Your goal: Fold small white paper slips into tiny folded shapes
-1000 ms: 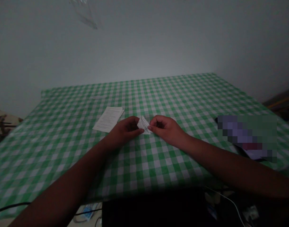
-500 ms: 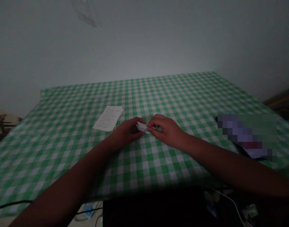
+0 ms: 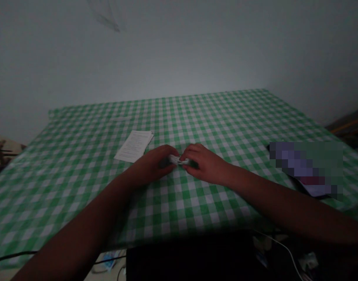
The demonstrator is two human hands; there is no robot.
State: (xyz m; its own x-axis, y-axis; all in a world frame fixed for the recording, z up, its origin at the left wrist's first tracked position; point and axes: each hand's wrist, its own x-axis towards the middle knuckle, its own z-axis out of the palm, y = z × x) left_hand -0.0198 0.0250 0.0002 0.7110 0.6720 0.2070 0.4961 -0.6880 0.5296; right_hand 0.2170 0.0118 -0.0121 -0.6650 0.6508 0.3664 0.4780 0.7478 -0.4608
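Between my two hands is a small folded piece of white paper (image 3: 175, 159), low over the checked cloth. My left hand (image 3: 154, 164) grips its left end, thumb in front and fingers behind. The fingers of my right hand (image 3: 203, 162) are closed on its right end. Most of the folded paper is hidden by my fingers. Just beyond my left hand lies a stack of printed paper sheets (image 3: 133, 146), flat on the table.
A green and white checked tablecloth (image 3: 196, 121) covers the table. To the right lies a dark-edged device with a blurred-out screen (image 3: 301, 168). A plain wall (image 3: 179, 50) stands behind. Cables (image 3: 287, 249) hang below the front edge.
Both hands have closed in around the folded paper, and less of it shows. It looks flatter and more tightly pressed. The sheet stack and the device have stayed in place.
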